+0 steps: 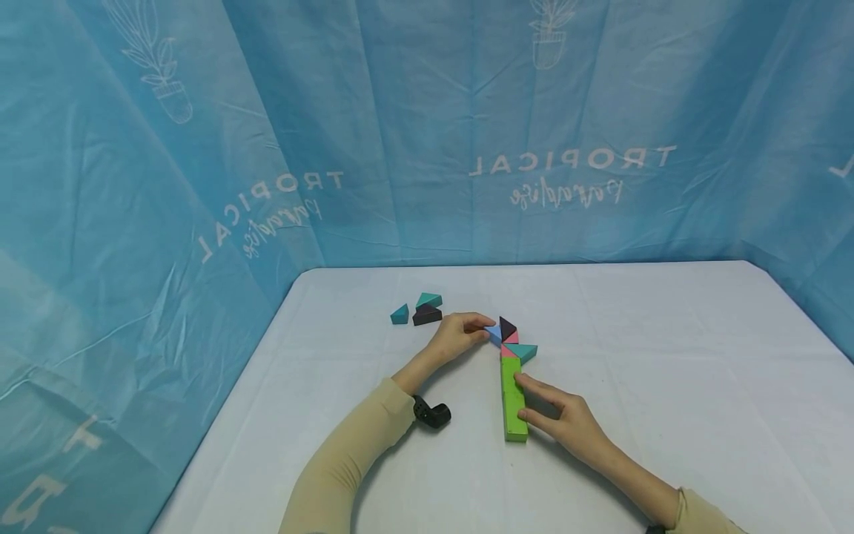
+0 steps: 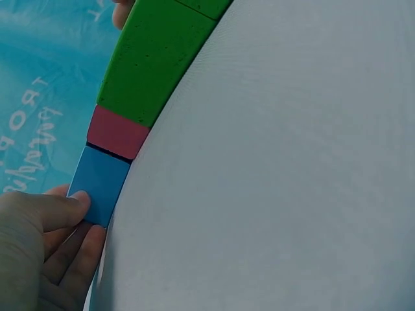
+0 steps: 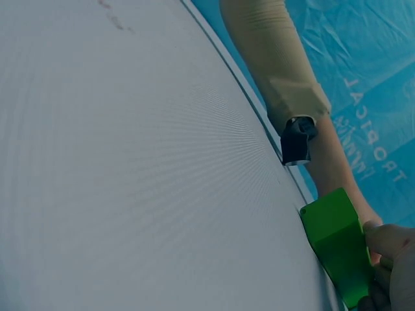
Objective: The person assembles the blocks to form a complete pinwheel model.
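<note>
My left hand (image 1: 457, 334) holds a blue triangular block (image 1: 495, 334) at its left end; in the left wrist view the thumb lies on the blue block (image 2: 107, 178) with fingers beside it. Close around are a black triangular block (image 1: 508, 329), a small pink block (image 1: 513, 337), another pink block (image 1: 507, 351) and a teal triangular block (image 1: 523, 351). Below them runs a column of green blocks (image 1: 512, 400), its seams faintly visible. My right hand (image 1: 570, 424) touches the column's right side with extended fingers and thumb; the right wrist view shows the column's near end (image 3: 334, 233).
To the left of the arrangement lie a teal triangular block (image 1: 429, 300), a black one (image 1: 427, 315) and a smaller teal one (image 1: 399, 314). A white cloth covers the table (image 1: 667, 371). Blue printed curtains (image 1: 414, 148) hang behind and beside it.
</note>
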The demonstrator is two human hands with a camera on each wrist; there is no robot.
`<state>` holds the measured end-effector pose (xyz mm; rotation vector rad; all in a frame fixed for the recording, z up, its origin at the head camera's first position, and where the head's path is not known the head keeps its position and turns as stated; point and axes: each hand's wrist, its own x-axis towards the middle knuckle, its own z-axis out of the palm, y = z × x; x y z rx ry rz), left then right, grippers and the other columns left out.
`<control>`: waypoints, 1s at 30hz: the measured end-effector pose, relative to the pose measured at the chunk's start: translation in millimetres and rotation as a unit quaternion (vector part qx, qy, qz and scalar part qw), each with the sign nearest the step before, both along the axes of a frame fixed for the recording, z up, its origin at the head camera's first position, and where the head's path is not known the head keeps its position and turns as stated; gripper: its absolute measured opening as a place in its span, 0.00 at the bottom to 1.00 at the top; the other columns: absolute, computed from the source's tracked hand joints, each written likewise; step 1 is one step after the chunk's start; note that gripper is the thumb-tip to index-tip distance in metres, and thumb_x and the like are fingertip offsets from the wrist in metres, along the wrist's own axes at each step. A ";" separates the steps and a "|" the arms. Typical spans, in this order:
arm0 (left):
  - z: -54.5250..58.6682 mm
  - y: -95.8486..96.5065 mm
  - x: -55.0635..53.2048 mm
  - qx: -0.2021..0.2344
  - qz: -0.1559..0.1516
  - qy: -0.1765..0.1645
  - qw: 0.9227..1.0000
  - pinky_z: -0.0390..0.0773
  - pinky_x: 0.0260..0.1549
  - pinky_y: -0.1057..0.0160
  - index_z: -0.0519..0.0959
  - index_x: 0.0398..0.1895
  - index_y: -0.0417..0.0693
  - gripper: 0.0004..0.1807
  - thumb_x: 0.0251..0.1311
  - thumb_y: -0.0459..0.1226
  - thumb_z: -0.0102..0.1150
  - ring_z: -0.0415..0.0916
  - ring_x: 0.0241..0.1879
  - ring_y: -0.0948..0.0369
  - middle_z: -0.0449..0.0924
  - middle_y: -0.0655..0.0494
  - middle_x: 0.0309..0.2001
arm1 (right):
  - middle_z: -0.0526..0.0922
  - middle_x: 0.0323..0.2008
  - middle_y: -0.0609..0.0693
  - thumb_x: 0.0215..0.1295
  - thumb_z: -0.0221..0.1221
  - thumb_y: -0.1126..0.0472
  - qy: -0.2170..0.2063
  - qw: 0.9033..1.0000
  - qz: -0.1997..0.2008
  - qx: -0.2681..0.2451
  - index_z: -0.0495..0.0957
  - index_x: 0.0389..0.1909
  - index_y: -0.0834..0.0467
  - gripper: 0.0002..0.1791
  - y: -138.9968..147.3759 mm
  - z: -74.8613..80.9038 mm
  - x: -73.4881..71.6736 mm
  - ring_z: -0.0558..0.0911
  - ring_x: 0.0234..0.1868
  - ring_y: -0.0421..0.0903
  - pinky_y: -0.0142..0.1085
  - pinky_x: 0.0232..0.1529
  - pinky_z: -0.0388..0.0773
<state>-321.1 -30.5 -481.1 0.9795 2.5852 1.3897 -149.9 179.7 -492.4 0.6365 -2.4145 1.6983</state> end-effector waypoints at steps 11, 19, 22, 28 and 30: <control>4.9 -2.3 -0.9 0.005 -0.005 0.008 1.000 0.77 0.43 0.71 0.82 0.47 0.44 0.11 0.61 0.33 0.60 0.79 0.42 0.65 0.83 0.54 0.44 | 0.70 0.61 0.60 0.57 0.64 0.68 0.012 1.000 0.000 0.006 0.71 0.61 0.66 0.29 -6.1 17.2 7.0 0.66 0.63 0.60 0.22 0.59 0.59; 30.0 -28.2 -10.2 0.056 0.022 0.011 0.998 0.79 0.41 0.68 0.81 0.47 0.38 0.12 0.61 0.33 0.60 0.80 0.43 0.62 0.83 0.52 0.44 | 0.70 0.61 0.61 0.57 0.65 0.68 0.003 1.000 -0.006 0.011 0.71 0.60 0.67 0.28 -6.8 30.8 12.4 0.66 0.62 0.60 0.22 0.58 0.60; 39.9 -42.5 -16.7 0.075 0.059 0.020 0.995 0.79 0.41 0.67 0.81 0.47 0.38 0.12 0.62 0.33 0.59 0.80 0.43 0.61 0.83 0.52 0.44 | 0.70 0.61 0.61 0.57 0.65 0.68 0.006 1.000 -0.005 0.005 0.71 0.60 0.68 0.28 -6.2 29.8 11.8 0.66 0.62 0.60 0.22 0.58 0.60; 44.3 -70.3 -33.7 0.118 0.131 0.051 0.983 0.78 0.45 0.63 0.81 0.48 0.40 0.12 0.61 0.32 0.59 0.79 0.45 0.58 0.82 0.50 0.45 | 0.70 0.61 0.61 0.57 0.65 0.67 0.000 1.000 -0.004 0.007 0.71 0.60 0.67 0.29 -6.3 29.1 11.8 0.66 0.63 0.60 0.21 0.59 0.59; 41.1 -79.0 -38.8 0.121 0.151 0.050 0.980 0.77 0.46 0.63 0.81 0.49 0.42 0.13 0.62 0.34 0.59 0.79 0.46 0.58 0.82 0.50 0.46 | 0.69 0.61 0.61 0.58 0.65 0.66 -0.005 1.000 -0.004 0.009 0.71 0.61 0.66 0.29 -6.8 29.3 12.4 0.66 0.63 0.59 0.21 0.58 0.58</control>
